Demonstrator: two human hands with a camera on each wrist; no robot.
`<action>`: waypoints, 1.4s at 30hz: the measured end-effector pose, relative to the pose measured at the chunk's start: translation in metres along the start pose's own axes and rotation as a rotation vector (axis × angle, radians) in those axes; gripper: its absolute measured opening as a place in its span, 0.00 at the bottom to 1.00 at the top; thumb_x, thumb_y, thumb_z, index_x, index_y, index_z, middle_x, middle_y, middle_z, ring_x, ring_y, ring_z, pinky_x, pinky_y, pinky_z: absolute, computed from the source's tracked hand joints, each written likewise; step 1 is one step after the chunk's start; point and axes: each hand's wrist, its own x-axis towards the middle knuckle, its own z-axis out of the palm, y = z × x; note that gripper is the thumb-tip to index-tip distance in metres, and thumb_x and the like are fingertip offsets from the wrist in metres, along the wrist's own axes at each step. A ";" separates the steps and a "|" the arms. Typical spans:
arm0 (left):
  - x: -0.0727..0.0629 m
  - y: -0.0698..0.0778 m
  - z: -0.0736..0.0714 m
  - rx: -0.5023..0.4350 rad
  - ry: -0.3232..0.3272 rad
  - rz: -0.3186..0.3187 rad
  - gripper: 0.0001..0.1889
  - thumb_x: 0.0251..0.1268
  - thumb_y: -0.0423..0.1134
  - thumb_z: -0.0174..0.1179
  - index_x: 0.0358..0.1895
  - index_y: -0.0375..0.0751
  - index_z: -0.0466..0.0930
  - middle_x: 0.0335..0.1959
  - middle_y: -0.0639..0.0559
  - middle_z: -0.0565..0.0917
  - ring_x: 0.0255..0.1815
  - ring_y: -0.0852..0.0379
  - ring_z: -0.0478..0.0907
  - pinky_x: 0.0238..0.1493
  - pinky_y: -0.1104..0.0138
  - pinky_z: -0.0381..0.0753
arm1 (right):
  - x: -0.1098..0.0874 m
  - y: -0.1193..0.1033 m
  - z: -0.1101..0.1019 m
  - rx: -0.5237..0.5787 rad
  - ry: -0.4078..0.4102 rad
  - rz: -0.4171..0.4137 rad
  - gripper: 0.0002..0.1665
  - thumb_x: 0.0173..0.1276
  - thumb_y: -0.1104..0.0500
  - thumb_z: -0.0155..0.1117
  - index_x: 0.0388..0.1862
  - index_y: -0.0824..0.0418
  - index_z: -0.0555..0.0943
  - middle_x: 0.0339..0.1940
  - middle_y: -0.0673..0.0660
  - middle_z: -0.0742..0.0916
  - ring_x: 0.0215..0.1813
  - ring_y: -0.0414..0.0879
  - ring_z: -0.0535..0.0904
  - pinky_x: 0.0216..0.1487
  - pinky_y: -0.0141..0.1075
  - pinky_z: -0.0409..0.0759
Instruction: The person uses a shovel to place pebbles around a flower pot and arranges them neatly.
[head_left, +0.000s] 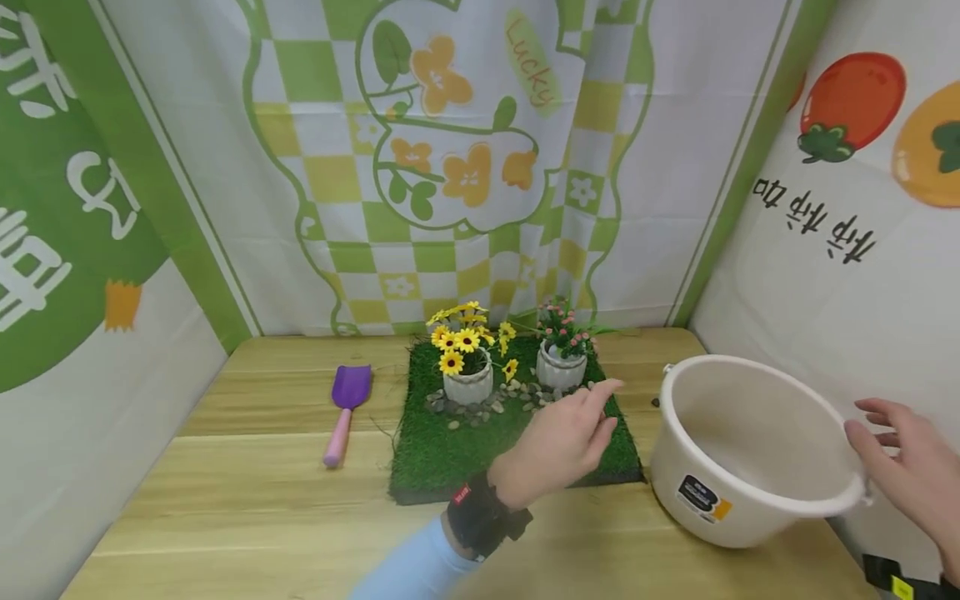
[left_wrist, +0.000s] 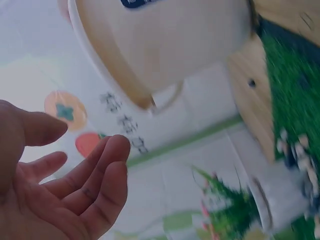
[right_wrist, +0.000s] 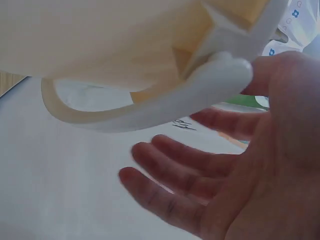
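A cream plastic bucket (head_left: 693,467) with a label on its side stands upright at the table's right end. My right hand (head_left: 911,471) is at its right rim, the thumb close to the edge. In the right wrist view the bucket's handle (right_wrist: 145,112) hangs down, and the loosely bent fingers (right_wrist: 170,165) lie apart from it. My left hand (head_left: 555,442) hovers over the front right of the artificial grass mat (head_left: 427,467), left of the bucket. The left wrist view shows its fingers (left_wrist: 107,195) relaxed, with nothing in the palm.
On the mat stand a white pot of yellow flowers (head_left: 468,385) and a white pot of pink flowers (head_left: 561,368), with pebbles (head_left: 480,412) around them. A purple trowel with a pink handle (head_left: 340,435) lies on the wooden table (head_left: 247,483) to the left. Printed cloths hang behind.
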 end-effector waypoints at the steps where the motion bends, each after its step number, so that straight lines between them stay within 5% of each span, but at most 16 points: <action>1: 0.003 0.004 0.003 0.002 -0.009 0.020 0.25 0.73 0.40 0.54 0.70 0.43 0.61 0.25 0.59 0.71 0.21 0.68 0.63 0.19 0.81 0.60 | 0.003 0.001 -0.002 -0.023 -0.039 0.023 0.33 0.78 0.55 0.47 0.67 0.81 0.58 0.55 0.86 0.69 0.45 0.79 0.73 0.28 0.42 0.80; 3: 0.007 0.011 0.009 0.005 -0.020 0.057 0.30 0.72 0.40 0.57 0.73 0.44 0.57 0.25 0.59 0.71 0.20 0.68 0.64 0.19 0.82 0.60 | 0.007 0.004 -0.003 -0.057 -0.103 0.067 0.36 0.79 0.51 0.46 0.68 0.80 0.55 0.53 0.86 0.70 0.44 0.78 0.75 0.29 0.51 0.80; 8: 0.018 0.026 0.027 0.024 -0.029 0.122 0.34 0.68 0.42 0.60 0.73 0.46 0.55 0.29 0.57 0.75 0.23 0.69 0.67 0.20 0.83 0.62 | 0.015 0.009 -0.002 -0.071 -0.150 0.088 0.36 0.79 0.48 0.45 0.66 0.79 0.56 0.48 0.84 0.76 0.41 0.72 0.79 0.27 0.45 0.79; 13: 0.030 0.036 0.041 0.011 -0.039 0.176 0.24 0.72 0.46 0.56 0.68 0.48 0.63 0.33 0.56 0.76 0.25 0.69 0.67 0.21 0.84 0.61 | 0.019 0.013 0.003 -0.024 -0.159 0.089 0.34 0.79 0.47 0.45 0.66 0.77 0.60 0.37 0.75 0.83 0.29 0.50 0.80 0.25 0.35 0.75; 16: 0.032 0.037 0.043 -0.034 -0.077 0.145 0.21 0.75 0.49 0.53 0.64 0.48 0.67 0.35 0.56 0.78 0.27 0.70 0.69 0.22 0.84 0.61 | 0.021 0.012 0.010 0.042 -0.129 0.111 0.33 0.79 0.46 0.44 0.66 0.74 0.63 0.33 0.67 0.85 0.25 0.42 0.79 0.23 0.34 0.75; 22: 0.035 0.034 0.048 -0.199 -0.152 0.100 0.16 0.75 0.49 0.53 0.57 0.44 0.73 0.41 0.55 0.82 0.33 0.72 0.76 0.29 0.88 0.67 | 0.022 0.010 0.021 0.239 -0.025 0.208 0.31 0.77 0.45 0.49 0.64 0.70 0.64 0.23 0.42 0.85 0.22 0.40 0.82 0.22 0.36 0.79; 26: 0.039 0.033 0.056 -0.236 -0.151 0.081 0.15 0.74 0.50 0.53 0.55 0.45 0.73 0.43 0.56 0.81 0.40 0.72 0.75 0.36 0.89 0.66 | 0.027 0.013 0.022 0.364 0.026 0.294 0.16 0.75 0.45 0.53 0.55 0.51 0.71 0.22 0.29 0.81 0.23 0.38 0.83 0.23 0.35 0.81; 30: 0.043 0.032 0.062 -0.250 -0.158 0.042 0.18 0.72 0.53 0.56 0.55 0.47 0.72 0.43 0.56 0.81 0.40 0.70 0.75 0.34 0.88 0.66 | 0.035 0.013 0.020 0.433 0.056 0.339 0.09 0.74 0.44 0.54 0.49 0.39 0.69 0.22 0.28 0.81 0.23 0.36 0.83 0.23 0.34 0.82; 42: 0.073 -0.002 0.060 -0.324 -0.192 -0.049 0.20 0.70 0.56 0.56 0.54 0.45 0.73 0.40 0.54 0.80 0.34 0.67 0.75 0.28 0.83 0.70 | 0.069 0.009 0.036 0.563 0.081 0.370 0.03 0.74 0.47 0.55 0.43 0.41 0.71 0.23 0.32 0.83 0.24 0.35 0.81 0.22 0.33 0.78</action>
